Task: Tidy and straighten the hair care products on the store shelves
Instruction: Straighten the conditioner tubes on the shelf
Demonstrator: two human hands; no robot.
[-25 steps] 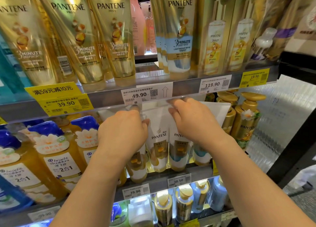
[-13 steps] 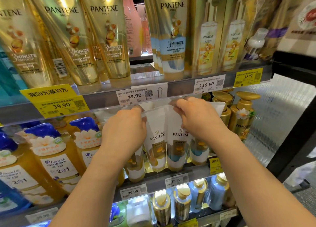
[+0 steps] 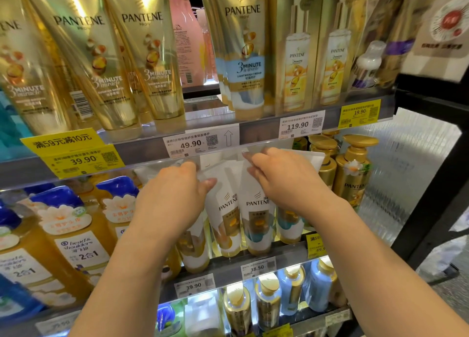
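Observation:
Several white Pantene tubes stand cap-down on the middle shelf (image 3: 274, 255). My left hand (image 3: 175, 194) pinches the flat top of one white tube (image 3: 225, 210) with thumb and fingers. My right hand (image 3: 284, 179) grips the top of the neighbouring white tube (image 3: 258, 217). Another white tube (image 3: 195, 250) stands partly hidden under my left wrist, and a further one (image 3: 289, 225) under my right forearm. All lean slightly, tops fanned under the upper shelf edge.
Gold Pantene tubes (image 3: 152, 65) and boxed serums (image 3: 297, 65) fill the top shelf. Blue-capped Head & Shoulders bottles (image 3: 76, 240) stand left, gold pump bottles (image 3: 355, 179) right. Small bottles (image 3: 266, 303) line the lower shelf. A black frame (image 3: 436, 184) borders the right side.
Both hands stay on the tube tops; my fingers have shifted slightly, spreading the two middle tubes. The view has drifted a little to the right and down.

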